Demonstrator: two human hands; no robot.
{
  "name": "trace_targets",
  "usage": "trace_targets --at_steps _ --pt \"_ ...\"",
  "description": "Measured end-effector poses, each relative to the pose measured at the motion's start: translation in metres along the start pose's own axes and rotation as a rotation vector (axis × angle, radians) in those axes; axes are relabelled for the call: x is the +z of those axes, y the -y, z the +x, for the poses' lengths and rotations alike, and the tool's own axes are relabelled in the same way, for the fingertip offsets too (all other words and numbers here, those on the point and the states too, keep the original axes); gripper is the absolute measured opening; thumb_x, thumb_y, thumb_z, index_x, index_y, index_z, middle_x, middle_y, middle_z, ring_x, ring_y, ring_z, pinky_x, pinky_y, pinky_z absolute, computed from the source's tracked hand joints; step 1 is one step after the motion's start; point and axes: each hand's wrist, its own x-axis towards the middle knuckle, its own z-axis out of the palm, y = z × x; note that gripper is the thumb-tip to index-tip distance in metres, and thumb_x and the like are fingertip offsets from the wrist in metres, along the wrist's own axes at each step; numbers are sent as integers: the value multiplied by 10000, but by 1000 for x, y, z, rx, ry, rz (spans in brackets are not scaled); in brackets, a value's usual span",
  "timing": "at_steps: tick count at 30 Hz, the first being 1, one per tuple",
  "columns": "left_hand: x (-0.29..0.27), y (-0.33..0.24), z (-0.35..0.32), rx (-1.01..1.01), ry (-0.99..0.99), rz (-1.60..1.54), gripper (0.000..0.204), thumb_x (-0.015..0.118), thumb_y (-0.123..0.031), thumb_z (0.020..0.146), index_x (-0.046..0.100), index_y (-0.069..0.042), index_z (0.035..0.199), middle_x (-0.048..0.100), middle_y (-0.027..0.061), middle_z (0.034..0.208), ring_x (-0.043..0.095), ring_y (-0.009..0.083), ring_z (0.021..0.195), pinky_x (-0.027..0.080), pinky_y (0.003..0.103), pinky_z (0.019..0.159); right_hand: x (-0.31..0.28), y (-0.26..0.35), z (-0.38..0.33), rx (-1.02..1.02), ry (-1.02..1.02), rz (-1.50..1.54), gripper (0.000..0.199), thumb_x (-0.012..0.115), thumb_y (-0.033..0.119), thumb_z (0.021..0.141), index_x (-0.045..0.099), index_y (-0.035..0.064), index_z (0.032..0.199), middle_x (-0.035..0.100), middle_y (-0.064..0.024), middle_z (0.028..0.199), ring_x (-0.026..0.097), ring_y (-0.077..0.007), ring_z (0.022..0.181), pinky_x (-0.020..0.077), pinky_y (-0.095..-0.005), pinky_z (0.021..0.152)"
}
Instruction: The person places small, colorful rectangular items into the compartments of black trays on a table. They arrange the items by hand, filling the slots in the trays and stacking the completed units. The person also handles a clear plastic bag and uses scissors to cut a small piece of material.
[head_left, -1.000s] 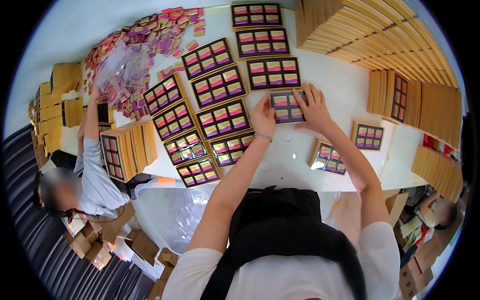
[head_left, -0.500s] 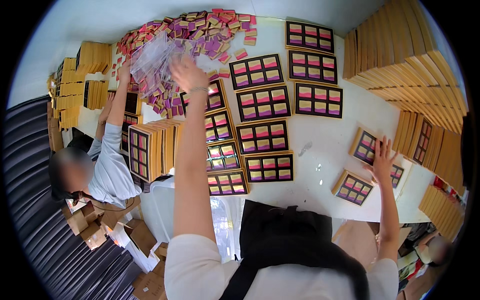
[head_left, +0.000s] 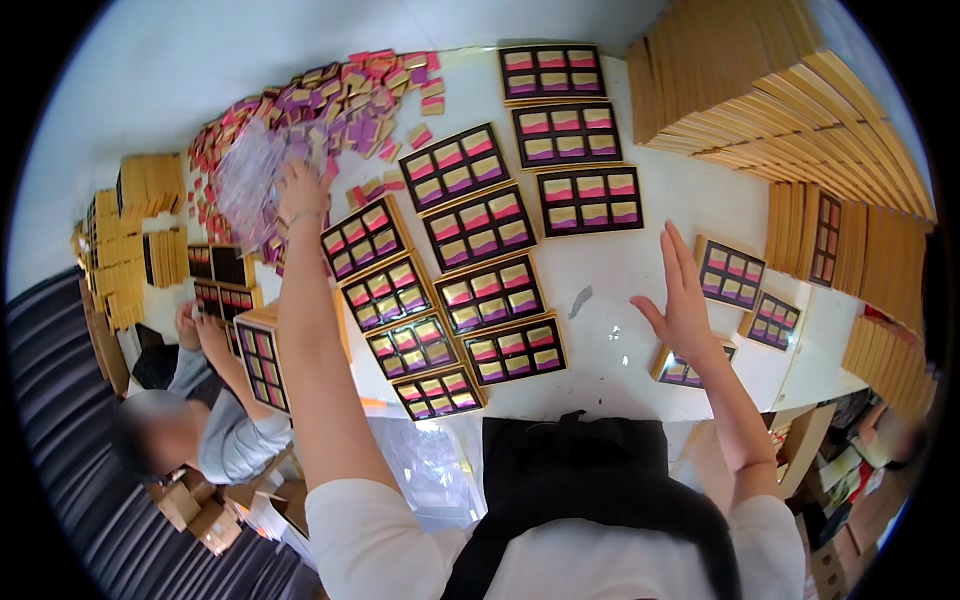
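White tabletop (head_left: pixel 640 300) fills most of the view, crowded from the far edge to the near one. Tall stacks of tan flat boxes (head_left: pixel 760 90) rise at the far right, and more lean along the right edge. Rows of open trays (head_left: pixel 480 225), each divided into compartments holding pink, yellow and purple pieces, run down the middle. At the far left lies a loose heap of small pink and purple packets (head_left: pixel 350 100), with a crumpled clear plastic bag (head_left: pixel 245 180) on its near side.

The left hand (head_left: pixel 300 190) reaches far out to that heap, its fingers curled down into the packets and bag (whether they are clamped on a packet I cannot tell, since the back of the hand covers them). The right hand (head_left: pixel 685 295) hovers open above bare tabletop on the right, fingers apart and straight, holding nothing, near a small tray (head_left: pixel 728 272).

The long reach looks risky: the left forearm passes low over the filled trays, so a dragging sleeve or wrist could knock pieces out of their compartments or push a tray askew. The bag could snag and pull packets off the far edge.

A seated person (head_left: pixel 200 420) at the near left works on another tray; their hands are partly hidden. The fisheye rim bends and cuts off the stacks.
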Motion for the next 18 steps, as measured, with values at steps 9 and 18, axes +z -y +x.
trace_targets --at_steps 9,18 --pt "-164 -80 -18 -12 -451 -301 223 521 -152 898 581 -100 1106 675 147 965 662 345 769 537 442 636 -4 -7 -33 275 93 260 926 741 212 796 156 56 1497 242 -176 1523 300 -375 1371 311 -447 1098" --pt "-286 -225 -129 1341 -299 -773 281 650 -128 725 641 -76 1001 652 12 895 632 152 767 485 273 621 -52 -21 24 228 880 1160 1197 739 626 661 74 136 1528 362 -124 1470 405 -299 1291 409 -420 963"
